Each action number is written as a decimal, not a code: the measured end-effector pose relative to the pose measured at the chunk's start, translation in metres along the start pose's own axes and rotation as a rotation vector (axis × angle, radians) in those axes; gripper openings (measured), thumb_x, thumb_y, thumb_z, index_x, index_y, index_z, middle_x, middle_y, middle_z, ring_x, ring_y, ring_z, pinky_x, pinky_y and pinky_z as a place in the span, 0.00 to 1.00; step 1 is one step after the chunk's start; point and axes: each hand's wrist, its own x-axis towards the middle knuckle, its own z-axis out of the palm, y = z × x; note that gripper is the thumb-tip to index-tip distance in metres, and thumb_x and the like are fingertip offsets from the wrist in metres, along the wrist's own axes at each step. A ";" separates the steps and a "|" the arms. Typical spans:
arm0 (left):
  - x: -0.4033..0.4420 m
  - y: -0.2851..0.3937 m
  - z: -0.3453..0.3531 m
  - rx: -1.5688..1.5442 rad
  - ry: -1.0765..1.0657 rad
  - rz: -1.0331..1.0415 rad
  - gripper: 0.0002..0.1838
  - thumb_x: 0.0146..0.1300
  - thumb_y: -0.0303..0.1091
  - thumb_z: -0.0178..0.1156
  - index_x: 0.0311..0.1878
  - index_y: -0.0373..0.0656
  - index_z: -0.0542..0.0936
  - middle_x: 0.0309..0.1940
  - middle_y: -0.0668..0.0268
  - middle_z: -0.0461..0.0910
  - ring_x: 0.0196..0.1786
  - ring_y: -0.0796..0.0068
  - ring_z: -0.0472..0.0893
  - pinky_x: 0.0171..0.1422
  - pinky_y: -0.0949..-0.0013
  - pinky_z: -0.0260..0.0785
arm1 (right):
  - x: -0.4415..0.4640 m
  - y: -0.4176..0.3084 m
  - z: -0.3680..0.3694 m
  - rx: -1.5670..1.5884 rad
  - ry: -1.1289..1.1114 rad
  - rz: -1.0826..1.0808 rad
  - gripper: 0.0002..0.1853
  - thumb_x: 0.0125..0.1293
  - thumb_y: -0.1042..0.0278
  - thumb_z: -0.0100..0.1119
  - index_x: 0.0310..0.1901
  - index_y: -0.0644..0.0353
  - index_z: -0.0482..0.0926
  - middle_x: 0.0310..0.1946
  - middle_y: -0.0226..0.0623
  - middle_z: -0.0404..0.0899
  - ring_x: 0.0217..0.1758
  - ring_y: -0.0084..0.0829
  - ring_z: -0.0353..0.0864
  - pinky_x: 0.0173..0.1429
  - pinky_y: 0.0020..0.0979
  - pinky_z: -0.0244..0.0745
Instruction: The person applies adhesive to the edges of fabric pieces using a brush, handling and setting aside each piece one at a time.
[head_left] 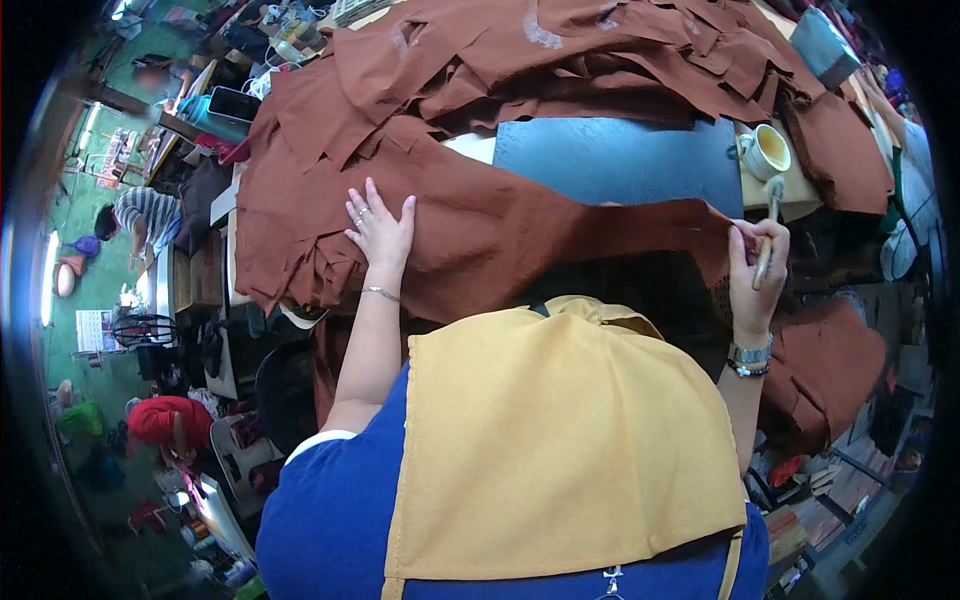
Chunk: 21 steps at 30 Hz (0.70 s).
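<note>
My left hand [382,228] lies spread on a rust-brown fabric piece [470,215] at the left of the table. At the right, my right hand [757,255] grips a wooden-handled brush [768,232], its bristles pointing up, and pinches the edge of the same fabric. The fabric stretches between both hands, in front of a dark blue-grey board [620,165]. Just beyond the brush stands a cup [766,150] with yellowish contents.
Heaped brown fabric [560,60] covers the far side of the table. A grey-blue box [825,48] is at the upper right. More brown fabric [825,370] hangs at the lower right. People in a striped shirt [148,215] and a red shirt [170,420] are at the left.
</note>
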 end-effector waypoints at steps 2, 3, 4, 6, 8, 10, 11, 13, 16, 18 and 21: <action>0.001 0.001 0.004 0.004 -0.002 -0.025 0.51 0.63 0.70 0.55 0.80 0.46 0.52 0.80 0.46 0.46 0.82 0.45 0.46 0.77 0.29 0.40 | -0.010 0.010 -0.017 -0.011 -0.012 0.049 0.11 0.69 0.78 0.62 0.46 0.59 0.69 0.40 0.38 0.86 0.42 0.24 0.86 0.47 0.27 0.81; 0.003 0.002 0.007 0.005 -0.002 -0.035 0.53 0.62 0.71 0.56 0.79 0.45 0.52 0.80 0.46 0.46 0.82 0.46 0.46 0.78 0.29 0.41 | -0.016 0.012 -0.020 0.043 -0.022 0.098 0.12 0.68 0.79 0.63 0.46 0.59 0.69 0.40 0.39 0.86 0.42 0.24 0.86 0.47 0.27 0.81; 0.004 0.004 0.010 0.032 0.054 -0.038 0.54 0.59 0.72 0.59 0.79 0.44 0.55 0.79 0.46 0.50 0.81 0.47 0.49 0.77 0.34 0.47 | -0.023 0.013 -0.022 0.034 -0.024 0.110 0.12 0.68 0.79 0.63 0.46 0.59 0.69 0.41 0.39 0.86 0.42 0.24 0.86 0.47 0.27 0.81; 0.010 0.000 0.007 -0.003 0.053 -0.020 0.55 0.57 0.72 0.60 0.78 0.43 0.57 0.78 0.46 0.53 0.80 0.47 0.54 0.75 0.35 0.51 | -0.033 0.012 -0.023 0.021 -0.026 0.140 0.12 0.68 0.79 0.63 0.46 0.59 0.69 0.41 0.38 0.86 0.42 0.24 0.86 0.47 0.27 0.81; 0.018 -0.004 0.001 -0.080 0.029 -0.001 0.54 0.56 0.71 0.63 0.75 0.42 0.61 0.73 0.47 0.61 0.74 0.47 0.61 0.72 0.39 0.57 | -0.039 0.014 -0.024 -0.011 -0.019 0.118 0.12 0.68 0.79 0.63 0.46 0.59 0.69 0.40 0.38 0.86 0.41 0.25 0.87 0.47 0.27 0.81; 0.026 -0.010 -0.003 -0.204 -0.018 0.017 0.51 0.55 0.69 0.65 0.72 0.41 0.67 0.62 0.47 0.74 0.64 0.46 0.73 0.68 0.47 0.64 | -0.046 0.015 -0.025 -0.049 -0.013 0.091 0.12 0.68 0.78 0.63 0.47 0.59 0.69 0.39 0.38 0.85 0.40 0.29 0.88 0.46 0.29 0.81; 0.034 -0.014 -0.006 -0.268 -0.042 0.026 0.49 0.54 0.68 0.67 0.70 0.41 0.70 0.57 0.47 0.80 0.60 0.45 0.79 0.66 0.50 0.67 | -0.050 0.016 -0.028 -0.097 -0.028 0.094 0.12 0.68 0.78 0.64 0.47 0.59 0.69 0.38 0.38 0.85 0.40 0.30 0.88 0.46 0.29 0.81; 0.053 -0.026 0.023 -0.602 0.019 0.075 0.29 0.64 0.52 0.67 0.58 0.38 0.76 0.41 0.60 0.82 0.46 0.61 0.82 0.59 0.64 0.71 | -0.057 0.018 -0.037 -0.203 -0.050 0.099 0.12 0.67 0.77 0.64 0.46 0.59 0.69 0.37 0.38 0.85 0.39 0.32 0.88 0.45 0.30 0.81; 0.021 0.033 0.005 -1.160 0.159 0.188 0.05 0.75 0.29 0.56 0.46 0.38 0.74 0.36 0.71 0.75 0.45 0.80 0.74 0.56 0.74 0.69 | -0.057 0.010 -0.045 -0.346 0.059 -0.044 0.16 0.64 0.76 0.68 0.46 0.59 0.68 0.44 0.42 0.84 0.42 0.35 0.87 0.46 0.32 0.81; -0.004 0.084 -0.020 -1.250 0.045 0.366 0.05 0.75 0.28 0.54 0.49 0.37 0.76 0.40 0.69 0.77 0.48 0.78 0.75 0.58 0.74 0.68 | -0.056 -0.001 -0.049 -0.333 0.064 -0.069 0.21 0.61 0.74 0.72 0.45 0.58 0.66 0.53 0.46 0.82 0.45 0.38 0.84 0.47 0.33 0.80; -0.057 0.155 -0.073 -1.180 -0.427 0.702 0.09 0.76 0.27 0.52 0.54 0.38 0.78 0.48 0.66 0.80 0.55 0.77 0.76 0.62 0.73 0.67 | -0.031 -0.040 -0.039 -0.164 -0.063 -0.252 0.28 0.55 0.61 0.78 0.45 0.55 0.64 0.56 0.41 0.82 0.51 0.42 0.83 0.51 0.35 0.78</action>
